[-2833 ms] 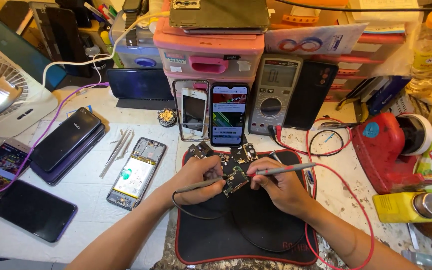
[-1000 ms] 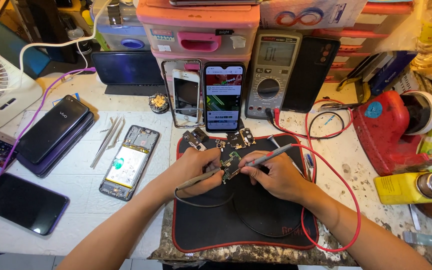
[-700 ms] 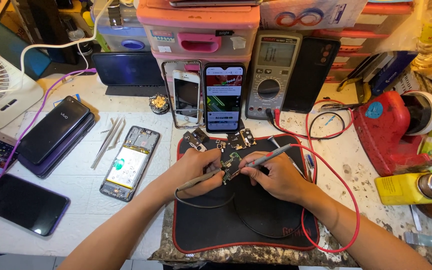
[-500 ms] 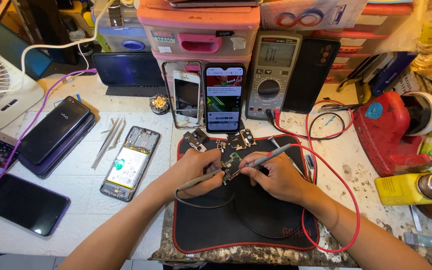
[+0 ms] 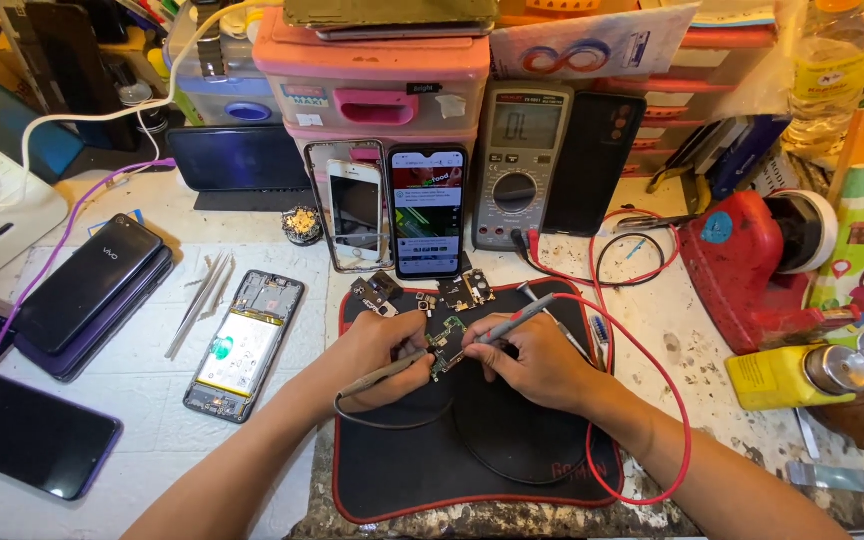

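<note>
A small green circuit board (image 5: 445, 345) lies on a black work mat (image 5: 472, 450) with a red border. My left hand (image 5: 377, 355) grips a black test probe, its tip on the board's left side. My right hand (image 5: 530, 360) holds a red-wired test probe (image 5: 517, 322), tip touching the board from the right. Both probe leads run to a grey multimeter (image 5: 519, 162) propped upright behind the mat. Other small boards (image 5: 464, 290) sit at the mat's far edge.
An opened phone with its battery showing (image 5: 242, 345) and tweezers (image 5: 200, 292) lie left of the mat. Stacked phones (image 5: 87, 295) rest further left, two upright phones (image 5: 427, 210) behind. Pink drawers (image 5: 372, 85), a red tool (image 5: 742, 265) and a yellow bottle (image 5: 787, 375) crowd the back and right.
Both hands stay on the board with the probes; since the earliest frame the view has shifted slightly and the hands have barely moved.
</note>
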